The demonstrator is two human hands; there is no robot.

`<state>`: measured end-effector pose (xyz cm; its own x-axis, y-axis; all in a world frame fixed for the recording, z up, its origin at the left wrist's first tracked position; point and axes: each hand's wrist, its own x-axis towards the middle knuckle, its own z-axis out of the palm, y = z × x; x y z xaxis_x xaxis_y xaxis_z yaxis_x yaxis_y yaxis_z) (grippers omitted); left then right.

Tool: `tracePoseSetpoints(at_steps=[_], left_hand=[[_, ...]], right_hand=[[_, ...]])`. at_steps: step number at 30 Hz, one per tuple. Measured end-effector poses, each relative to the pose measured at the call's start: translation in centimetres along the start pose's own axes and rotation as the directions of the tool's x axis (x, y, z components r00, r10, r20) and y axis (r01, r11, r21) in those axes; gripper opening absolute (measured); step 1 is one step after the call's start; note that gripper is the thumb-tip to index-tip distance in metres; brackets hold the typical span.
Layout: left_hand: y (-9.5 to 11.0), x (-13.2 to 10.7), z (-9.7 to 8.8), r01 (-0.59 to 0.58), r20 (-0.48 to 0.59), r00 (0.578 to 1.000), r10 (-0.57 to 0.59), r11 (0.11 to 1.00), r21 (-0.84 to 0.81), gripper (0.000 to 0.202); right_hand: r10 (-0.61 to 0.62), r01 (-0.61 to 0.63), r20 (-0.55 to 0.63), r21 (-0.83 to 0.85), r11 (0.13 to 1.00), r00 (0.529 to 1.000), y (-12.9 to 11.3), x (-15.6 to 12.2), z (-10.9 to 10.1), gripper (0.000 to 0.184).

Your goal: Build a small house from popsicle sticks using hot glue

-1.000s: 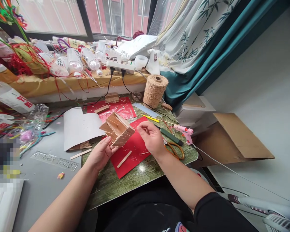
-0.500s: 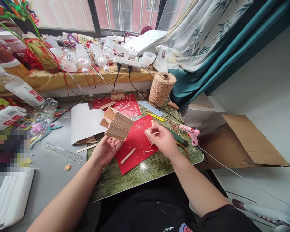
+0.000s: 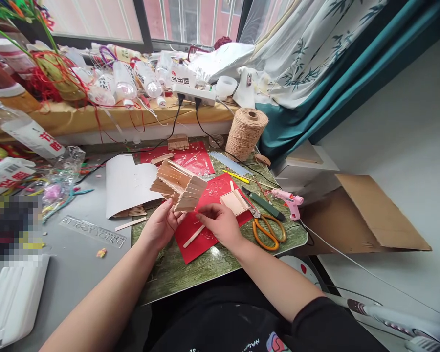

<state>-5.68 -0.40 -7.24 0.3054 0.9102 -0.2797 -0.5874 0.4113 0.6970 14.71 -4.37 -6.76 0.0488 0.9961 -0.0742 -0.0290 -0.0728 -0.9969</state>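
Note:
My left hand (image 3: 160, 226) grips the lower edge of a small structure of glued wooden sticks (image 3: 179, 185) and holds it tilted above the red paper (image 3: 205, 237). My right hand (image 3: 220, 222) rests low on that paper. Its fingers are curled down and pinched on the upper end of a loose wooden stick (image 3: 192, 237) that lies flat there. Just right of this hand, a small square panel of sticks (image 3: 234, 201) lies on the paper, touched by neither hand.
Orange scissors (image 3: 269, 231), a dark green tool (image 3: 264, 205) and a pink glue gun (image 3: 288, 199) lie to the right on the green mat (image 3: 205, 266). A twine spool (image 3: 245, 128) stands behind. Folded white card (image 3: 126, 185) and a ruler (image 3: 91, 231) lie left. The sill holds bottles and a power strip (image 3: 193, 93).
My right hand set the small square panel down on the red paper and moved left and down to the loose stick. My left hand turned the stick structure slightly.

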Motion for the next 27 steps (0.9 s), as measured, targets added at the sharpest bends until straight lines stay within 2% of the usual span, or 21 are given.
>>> tracePoseSetpoints(at_steps=[2, 5, 8, 12, 22, 27], left_hand=[[-0.2, 0.1, 0.0, 0.004, -0.014, 1.0, -0.004, 1.0, -0.007, 0.037], [-0.3, 0.1, 0.0, 0.014, -0.03, 0.999, -0.015, 1.0, -0.028, 0.038], [-0.2, -0.1, 0.2, 0.032, -0.019, 0.999, -0.033, 0.999, -0.041, 0.038], [-0.1, -0.4, 0.6, 0.028, -0.012, 0.999, -0.029, 0.998, -0.056, 0.035], [-0.4, -0.8, 1.0, -0.053, -0.045, 0.998, 0.052, 0.999, -0.005, 0.036], [-0.3, -0.7, 0.9, -0.078, -0.036, 0.996, 0.078, 0.997, -0.006, 0.033]], right_hand=[[-0.094, 0.089, -0.046, -0.101, 0.991, 0.995, -0.2, -0.1, 0.2, 0.02], [-0.214, 0.199, -0.037, -0.25, 0.948, 0.976, -0.6, -0.1, 0.4, 0.01], [-0.262, 0.252, 0.012, -0.324, 0.912, 0.965, -1.0, 0.1, 0.5, 0.004], [-0.303, 0.307, 0.071, -0.371, 0.877, 0.95, -0.8, 0.3, 0.5, 0.007], [-0.199, 0.21, 0.071, -0.44, 0.873, 0.977, -0.1, -0.1, 1.3, 0.011], [-0.056, 0.112, 0.146, -0.417, 0.902, 0.988, -1.4, -0.3, 1.0, 0.016]])
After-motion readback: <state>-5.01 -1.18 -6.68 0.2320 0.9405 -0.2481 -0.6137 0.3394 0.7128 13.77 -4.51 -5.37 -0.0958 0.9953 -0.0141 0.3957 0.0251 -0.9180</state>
